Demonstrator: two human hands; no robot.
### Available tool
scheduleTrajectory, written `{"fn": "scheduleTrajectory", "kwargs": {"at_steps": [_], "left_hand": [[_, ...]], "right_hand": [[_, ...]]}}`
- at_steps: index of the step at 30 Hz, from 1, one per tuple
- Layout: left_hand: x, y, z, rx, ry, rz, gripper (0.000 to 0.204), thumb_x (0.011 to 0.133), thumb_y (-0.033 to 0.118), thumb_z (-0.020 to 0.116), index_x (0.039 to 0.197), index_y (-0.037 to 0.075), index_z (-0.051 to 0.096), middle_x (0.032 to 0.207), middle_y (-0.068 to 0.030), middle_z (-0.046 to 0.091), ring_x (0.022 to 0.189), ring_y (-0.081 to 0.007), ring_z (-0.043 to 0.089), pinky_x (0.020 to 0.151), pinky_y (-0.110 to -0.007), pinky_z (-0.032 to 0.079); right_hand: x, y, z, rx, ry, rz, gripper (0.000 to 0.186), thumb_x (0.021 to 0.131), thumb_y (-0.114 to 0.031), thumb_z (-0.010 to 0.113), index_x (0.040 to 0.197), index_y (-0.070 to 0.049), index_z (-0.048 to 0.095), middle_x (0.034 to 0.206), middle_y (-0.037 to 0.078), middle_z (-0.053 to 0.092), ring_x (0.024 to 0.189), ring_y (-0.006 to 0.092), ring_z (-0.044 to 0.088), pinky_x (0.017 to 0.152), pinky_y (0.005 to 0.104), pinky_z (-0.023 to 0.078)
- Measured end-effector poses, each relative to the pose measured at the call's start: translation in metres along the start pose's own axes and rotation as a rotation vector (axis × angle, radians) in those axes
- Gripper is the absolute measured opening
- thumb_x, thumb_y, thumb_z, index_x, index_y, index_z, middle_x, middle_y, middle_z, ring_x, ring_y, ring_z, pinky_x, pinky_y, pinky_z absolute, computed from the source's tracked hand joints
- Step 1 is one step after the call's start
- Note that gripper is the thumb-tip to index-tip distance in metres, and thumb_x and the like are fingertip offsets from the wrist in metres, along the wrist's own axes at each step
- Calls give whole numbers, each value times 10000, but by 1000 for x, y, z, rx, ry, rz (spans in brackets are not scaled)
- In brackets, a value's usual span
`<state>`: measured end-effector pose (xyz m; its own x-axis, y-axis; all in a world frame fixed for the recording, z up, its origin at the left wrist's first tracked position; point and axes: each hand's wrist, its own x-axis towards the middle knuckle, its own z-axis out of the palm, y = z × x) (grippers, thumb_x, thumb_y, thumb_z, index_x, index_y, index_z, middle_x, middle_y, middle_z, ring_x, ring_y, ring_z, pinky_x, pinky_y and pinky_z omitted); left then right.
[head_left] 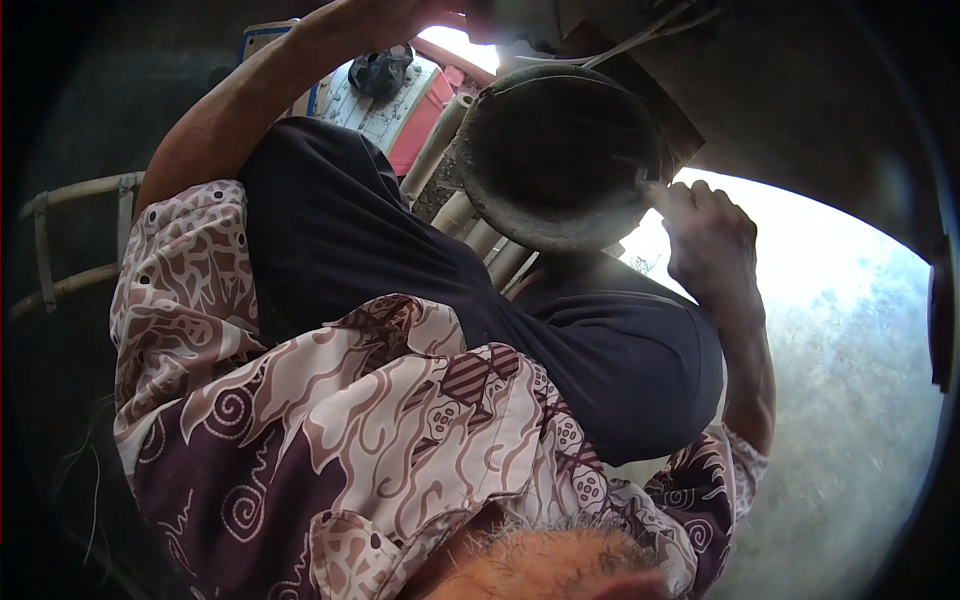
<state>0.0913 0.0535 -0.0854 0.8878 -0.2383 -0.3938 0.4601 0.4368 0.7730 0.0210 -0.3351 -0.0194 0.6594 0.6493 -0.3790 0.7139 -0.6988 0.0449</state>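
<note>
A wide, round, dark bowl with a thick, rough grey rim sits in front of my knees, its inside in deep shade. At its right edge is my right hand, fingers curled and closed, the thumb side pinching the rim; a pale blur there hides the exact hold. My left arm reaches far forward past the bowl's left side. Only part of my left hand shows at the upper edge, beside a blurred greyish shape; its fingers are cut off or too dark to make out.
Bamboo poles run under and beside the bowl. Beyond my left knee, a dark plastic bag lies on a pale, spattered board by a red panel. A bamboo frame stands at left. Thin sticks jut out above the bowl.
</note>
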Motion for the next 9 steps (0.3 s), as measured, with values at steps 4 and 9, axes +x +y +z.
{"fn": "scheduleTrajectory", "kwargs": {"at_steps": [4, 9], "left_hand": [[5, 3, -3, -29, -27, 24, 39, 890, 37, 559, 925, 45, 546, 914, -125, 604, 839, -298, 648, 702, -522, 584], [14, 14, 10, 66, 9, 51, 67, 889, 49, 563, 955, 39, 554, 921, -125, 606, 847, -307, 649, 694, -515, 585]], "right_hand": [[-27, 12, 0, 97, 228, 24, 240, 777, -72, 719, 972, -26, 588, 905, 106, 588, 830, 268, 625, 675, 391, 542], [-44, 17, 32, 148, 593, 42, 531, 746, -77, 768, 1235, -27, 569, 1083, 104, 620, 976, 284, 641, 741, 340, 562]]}}
